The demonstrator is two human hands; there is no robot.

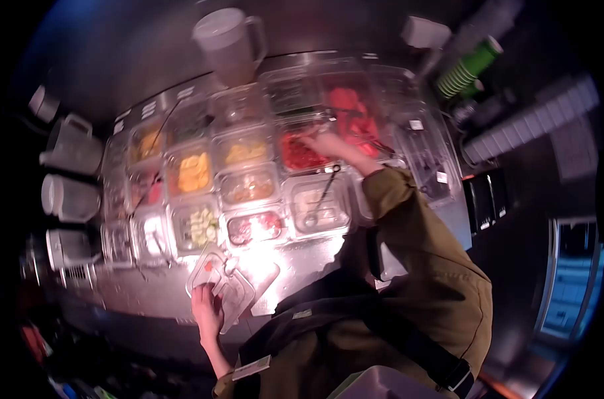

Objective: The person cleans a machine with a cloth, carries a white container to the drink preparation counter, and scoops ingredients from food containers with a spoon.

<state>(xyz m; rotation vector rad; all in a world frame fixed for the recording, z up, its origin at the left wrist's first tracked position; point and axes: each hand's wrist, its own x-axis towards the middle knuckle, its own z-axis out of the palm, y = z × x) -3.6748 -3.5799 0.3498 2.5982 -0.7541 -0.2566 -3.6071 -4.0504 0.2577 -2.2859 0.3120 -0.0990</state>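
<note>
The red-piece tub [306,171] is seen uncovered, and its red pieces [294,150] are reached by the right hand [326,143]. No portion is clearly seen lifted out, so the work is judged to be partway through; how much is left cannot be told. Whether anything is pinched by those fingers cannot be told either (they are blurred against the red).

A clear lid [234,296] is grasped by its side in the left hand [207,312], over the near edge of the counter [302,263]; which tub it fits is not shown. The red-piece tub is placed directly under the right hand and at one o'clock from the left. From the right hand, the lid is held at seven o'clock, well apart.
</note>
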